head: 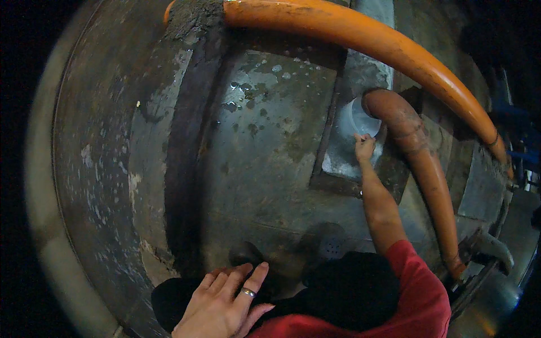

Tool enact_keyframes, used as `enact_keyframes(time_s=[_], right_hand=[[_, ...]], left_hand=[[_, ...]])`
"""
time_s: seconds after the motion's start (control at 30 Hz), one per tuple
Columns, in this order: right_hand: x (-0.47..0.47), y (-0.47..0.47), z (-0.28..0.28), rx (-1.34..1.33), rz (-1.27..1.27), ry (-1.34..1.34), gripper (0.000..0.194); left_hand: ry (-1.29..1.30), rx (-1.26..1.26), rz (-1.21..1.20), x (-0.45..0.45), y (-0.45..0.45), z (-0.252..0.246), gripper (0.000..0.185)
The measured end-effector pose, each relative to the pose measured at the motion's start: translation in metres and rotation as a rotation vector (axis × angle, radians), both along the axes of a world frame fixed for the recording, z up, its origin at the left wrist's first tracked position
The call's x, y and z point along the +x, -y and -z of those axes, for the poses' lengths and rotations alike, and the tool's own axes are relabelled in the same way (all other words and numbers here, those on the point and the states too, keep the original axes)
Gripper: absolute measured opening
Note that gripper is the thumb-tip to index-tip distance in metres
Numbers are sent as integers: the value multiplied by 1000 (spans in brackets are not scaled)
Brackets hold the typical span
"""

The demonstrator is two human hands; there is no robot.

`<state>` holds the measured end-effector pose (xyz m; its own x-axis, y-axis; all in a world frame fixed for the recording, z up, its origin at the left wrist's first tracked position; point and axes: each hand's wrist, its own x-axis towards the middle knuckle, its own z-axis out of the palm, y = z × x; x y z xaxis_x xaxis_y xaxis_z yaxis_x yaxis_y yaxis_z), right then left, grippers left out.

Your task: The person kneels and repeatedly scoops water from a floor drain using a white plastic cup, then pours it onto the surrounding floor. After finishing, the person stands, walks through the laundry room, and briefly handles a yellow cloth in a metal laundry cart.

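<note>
My right hand [364, 148] is stretched forward and grips the rim of a translucent plastic container [359, 120], whose type I cannot tell exactly. The container is beside the open end of an orange-brown pipe elbow [376, 101], above a wet recessed pit [342, 158] in the floor. Part of the container is hidden by the pipe. Low in the picture, my left hand [224, 298], with a metal ring on one finger, is held over my dark-clothed legs, fingers apart and holding nothing.
A long orange pipe [372, 36] arches across the top and down the right. Wet concrete floor [262, 169] with puddles lies left of the pit, beside a dark channel [186, 169]. A metal fitting [490, 249] stands near the lower pipe end at right.
</note>
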<state>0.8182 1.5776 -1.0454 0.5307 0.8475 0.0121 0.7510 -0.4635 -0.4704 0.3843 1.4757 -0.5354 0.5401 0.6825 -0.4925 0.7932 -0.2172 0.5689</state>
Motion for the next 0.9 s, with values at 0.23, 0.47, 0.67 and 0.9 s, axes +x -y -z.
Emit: enact_keyframes(time_s=[0.23, 0.47, 0.67, 0.9], right_hand=[[2, -2, 5, -185, -6, -102, 55], [4, -5, 5, -207, 33, 9, 62], [5, -1, 0, -170, 15, 71, 62], [-3, 18, -44, -151, -31, 12, 60]], left_hand=[[2, 22, -14, 0, 3, -1, 57], [-32, 12, -12, -1, 5, 0, 58], [-20, 13, -30, -6, 13, -1, 57], [-24, 43, -44, -15, 18, -5, 56]])
